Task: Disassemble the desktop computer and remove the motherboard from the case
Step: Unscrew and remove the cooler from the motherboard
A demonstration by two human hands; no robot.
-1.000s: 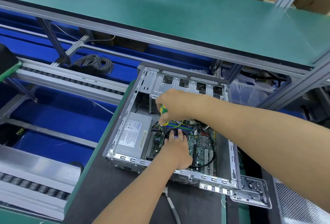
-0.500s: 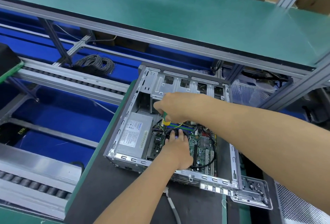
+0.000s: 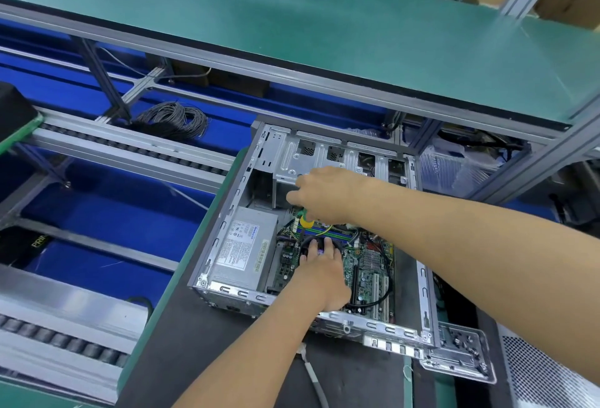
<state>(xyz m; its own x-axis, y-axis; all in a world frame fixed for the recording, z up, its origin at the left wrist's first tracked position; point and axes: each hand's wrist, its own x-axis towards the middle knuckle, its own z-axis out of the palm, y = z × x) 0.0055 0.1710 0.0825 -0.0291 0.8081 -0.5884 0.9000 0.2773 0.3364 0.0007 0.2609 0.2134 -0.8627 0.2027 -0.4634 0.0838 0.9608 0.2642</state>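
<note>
The case point(image 3: 422, 294) lies on its side on the dark bench point(image 3: 194, 342), open face up, its long axis running from the near edge away toward the drive bays point(image 3: 324, 157) at the far end. The motherboard point(image 3: 370, 264) sits flat on the case floor in the near-right part, its long axis along the case, with its white slots point(image 3: 380, 297) pointing the same way. A grey power supply point(image 3: 243, 248) lies just left of the board, label up. The right hand point(image 3: 324, 193) reaches in from the right, fingers curled round a screwdriver point(image 3: 306, 218) with a green and yellow handle; the handle points down and slightly toward the near side, and the tip is hidden. The left hand point(image 3: 319, 272) enters from the near side and rests on the board over a black round part point(image 3: 316, 240), fingers fairly straight and spread; whether they grip anything cannot be told. A black cable point(image 3: 388, 281) loops over the right side of the board. A loose metal bracket point(image 3: 461, 355) lies on the bench at the near-right corner of the case. A coil of wire point(image 3: 172, 120) lies beyond the roller track point(image 3: 130, 144) to the left.
</note>
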